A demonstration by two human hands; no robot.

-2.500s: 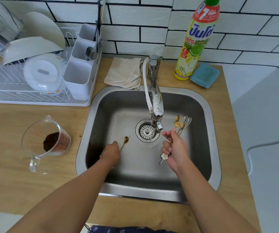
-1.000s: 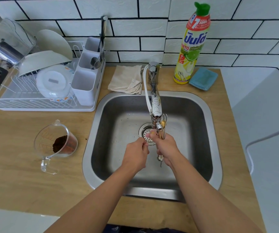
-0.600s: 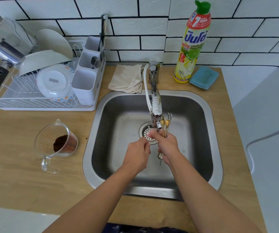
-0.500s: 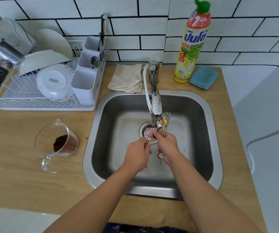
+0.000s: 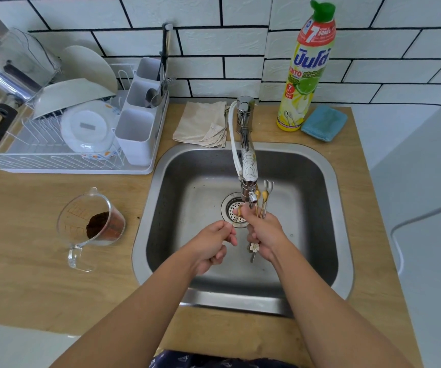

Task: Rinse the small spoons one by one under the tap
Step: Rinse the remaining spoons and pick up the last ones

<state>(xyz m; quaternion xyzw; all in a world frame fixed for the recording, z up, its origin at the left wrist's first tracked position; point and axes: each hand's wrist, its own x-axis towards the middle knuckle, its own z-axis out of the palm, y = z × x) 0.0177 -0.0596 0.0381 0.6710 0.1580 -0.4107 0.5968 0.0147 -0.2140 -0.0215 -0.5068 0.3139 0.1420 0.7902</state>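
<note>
Head view: beyond your hands, past the tap, the tall yellow dish-soap bottle (image 5: 306, 73) with a green cap shows a large "7" near its neck, blue Thai lettering, "PINTO" and a small "NEW" beside a lime picture. Since half a second ago little has changed; your hands stay together under the spout, and the bundle of spoon bowls sits a touch further right of the nozzle. Your right hand (image 5: 264, 232) is closed in a fist around the bundle of small spoons (image 5: 265, 195), their gold and silver bowls fanning up just beside the chrome tap (image 5: 246, 155), a white flower-shaped handle end poking out below your palm. Your left hand (image 5: 210, 248) is curled, fingertips pinched on one thin spoon (image 5: 236, 212) that reaches toward your right thumb, over the round drain. The steel sink (image 5: 342, 221) is brushed and rounded. Left of your left hand, a clear plastic measuring jug (image 5: 81, 221) holds dark brown grounds on the wooden counter (image 5: 28, 235)
</note>
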